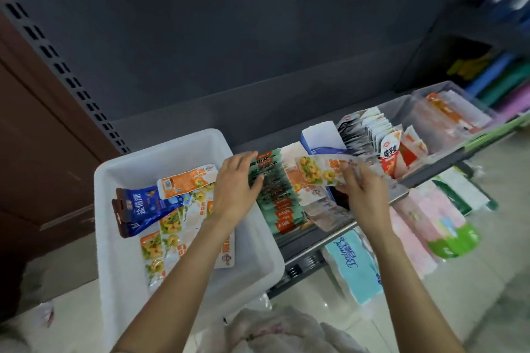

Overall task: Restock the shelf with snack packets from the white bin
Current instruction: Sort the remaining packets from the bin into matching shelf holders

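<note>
R hand [362,191] pinching snack pkt [321,170], pkt print blurred, L hand [235,186] on shelf row [275,195]

We've got open room above the shelf [401,180] under that bare back panel [258,37], but packed packet rows [275,195] and the white bin [172,146] crowd the left end.

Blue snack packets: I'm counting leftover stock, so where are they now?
In the head view, the blue snack packets lie at the left end of the white bin, beside the orange shrimp packets.
</note>
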`<state>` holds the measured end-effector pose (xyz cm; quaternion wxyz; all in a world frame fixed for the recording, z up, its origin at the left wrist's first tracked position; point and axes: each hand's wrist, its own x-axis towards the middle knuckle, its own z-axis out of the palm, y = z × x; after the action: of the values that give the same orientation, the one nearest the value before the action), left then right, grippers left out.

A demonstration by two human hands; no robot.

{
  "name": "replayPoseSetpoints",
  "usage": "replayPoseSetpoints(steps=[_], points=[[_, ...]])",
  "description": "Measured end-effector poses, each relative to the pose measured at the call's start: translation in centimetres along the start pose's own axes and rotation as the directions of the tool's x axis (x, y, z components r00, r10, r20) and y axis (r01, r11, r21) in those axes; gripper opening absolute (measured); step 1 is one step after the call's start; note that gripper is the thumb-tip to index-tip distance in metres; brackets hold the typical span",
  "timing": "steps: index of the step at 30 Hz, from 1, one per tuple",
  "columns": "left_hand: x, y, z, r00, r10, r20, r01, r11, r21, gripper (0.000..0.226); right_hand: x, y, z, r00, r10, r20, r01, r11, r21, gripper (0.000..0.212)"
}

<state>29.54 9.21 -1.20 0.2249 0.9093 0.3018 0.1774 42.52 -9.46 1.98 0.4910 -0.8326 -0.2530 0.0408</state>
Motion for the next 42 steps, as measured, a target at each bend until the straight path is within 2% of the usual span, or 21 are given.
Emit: replayPoseSetpoints(steps=[2, 4, 6, 8, 11, 14, 16, 18, 20, 21, 23, 24, 26, 27, 29, 31, 32, 36, 38, 40, 42], points=[[0.0, -0.1, 0.0, 1.000, 0.021, -0.004, -0.021, 1.000, -0.007, 0.041, 1.1, 0.1, 1.8, 0.986, -0.157, 0.059, 0.166, 0.968, -0.188, 0.017], [-0.1, -0.1, -0.1, 0.999, 0.045, -0.020, -0.045, 0.999, 0.002, 0.031, 2.0, 0.0, 3.3, 0.941, -0.292, 0.173, 0.332, 0.900, -0.281, 0.028], [-0.1, -0.3, -0.2, 0.997, 0.063, -0.048, -0.063, 0.998, 0.002, 0.027, 2.3, 1.0, 4.3, 0.883, -0.350, 0.313, 0.464, 0.750, -0.472, 0.040], [0.0, -0.4, -0.3, 0.996, 0.064, -0.061, -0.064, 0.998, -0.004, 0.027, 2.4, 1.8, 4.4, 0.858, -0.327, 0.396, 0.514, 0.579, -0.633, 0.040], [0.1, -0.5, -0.2, 0.996, 0.070, -0.063, -0.070, 0.998, 0.004, 0.027, 2.2, 2.8, 4.3, 0.843, -0.278, 0.460, 0.536, 0.494, -0.685, 0.036], [0.0, -0.7, -0.1, 0.996, 0.069, -0.048, -0.069, 0.998, -0.001, 0.031, 1.7, 2.7, 4.5, 0.832, -0.141, 0.537, 0.546, 0.387, -0.743, 0.028], [-0.4, -0.7, 0.0, 0.997, 0.052, -0.057, -0.056, 0.997, -0.053, 0.038, 1.5, 2.4, 4.2, 0.824, -0.132, 0.551, 0.553, 0.401, -0.730, 0.021], [-1.2, -0.4, -0.3, 0.988, -0.005, -0.154, -0.024, 0.982, -0.187, 0.042, 1.4, 2.3, 3.6, 0.824, -0.245, 0.510, 0.561, 0.473, -0.679, 0.034], [-2.7, -0.6, -0.9, 0.960, -0.116, -0.254, 0.029, 0.947, -0.321, 0.038, 0.7, 0.7, 2.8, 0.838, -0.444, 0.316, 0.541, 0.610, -0.579, 0.039], [-3.6, -1.1, -1.1, 0.943, -0.181, -0.278, 0.073, 0.931, -0.357, 0.036, -0.1, -0.4, 2.7, 0.842, -0.497, 0.209, 0.529, 0.687, -0.498, 0.039], [-5.2, -3.0, -1.4, 0.919, -0.299, -0.257, 0.199, 0.914, -0.352, 0.035, -1.9, -3.2, 3.4, 0.864, -0.489, 0.122, 0.504, 0.832, -0.233, 0.036], [-6.0, -4.4, -1.3, 0.913, -0.360, -0.194, 0.292, 0.906, -0.306, 0.036, -2.7, -4.2, 4.3, 0.861, -0.481, 0.164, 0.499, 0.862, -0.091, 0.035], [-7.2, -6.9, -1.0, 0.873, -0.488, 0.012, 0.485, 0.864, -0.135, 0.043, -4.1, -5.4, 6.8, 0.806, -0.468, 0.363, 0.479, 0.875, 0.063, 0.037], [-7.6, -8.0, -0.8, 0.839, -0.534, 0.105, 0.540, 0.840, -0.049, 0.047, -4.6, -5.7, 8.5, 0.757, -0.440, 0.484, 0.474, 0.879, 0.059, 0.038], [-8.2, -9.2, -0.3, 0.784, -0.582, 0.217, 0.588, 0.808, 0.044, 0.052, -5.2, -5.5, 12.3, 0.627, -0.311, 0.715, 0.511, 0.856, -0.075, 0.042], [-8.6, -9.4, 0.3, 0.755, -0.593, 0.280, 0.598, 0.797, 0.077, 0.058, -5.7, -4.8, 16.1, 0.522, -0.128, 0.843, 0.583, 0.775, -0.244, 0.056], [-8.8, -9.3, 0.6, 0.752, -0.585, 0.304, 0.585, 0.805, 0.100, 0.060, -5.9, -4.3, 17.6, 0.502, -0.066, 0.862, 0.621, 0.722, -0.306, 0.059], [-9.4, -8.0, 1.9, 0.767, -0.541, 0.344, 0.514, 0.840, 0.174, 0.062, -6.1, -2.8, 20.5, 0.523, 0.090, 0.848, 0.625, 0.636, -0.453, 0.056], [-9.4, -7.6, 2.2, 0.760, -0.556, 0.338, 0.556, 0.824, 0.105, 0.067, -6.0, -2.3, 20.8, 0.529, 0.097, 0.843, 0.621, 0.633, -0.462, 0.056], [-9.1, -7.7, 1.9, 0.740, -0.578, 0.343, 0.621, 0.783, -0.020, 0.069, -5.9, -2.2, 20.5, 0.515, 0.090, 0.852, 0.593, 0.680, -0.431, 0.067], [-8.9, -8.1, 1.1, 0.727, -0.590, 0.352, 0.661, 0.739, -0.127, 0.058, -5.9, -2.3, 20.0, 0.507, 0.066, 0.860, 0.576, 0.716, -0.394, 0.078]])
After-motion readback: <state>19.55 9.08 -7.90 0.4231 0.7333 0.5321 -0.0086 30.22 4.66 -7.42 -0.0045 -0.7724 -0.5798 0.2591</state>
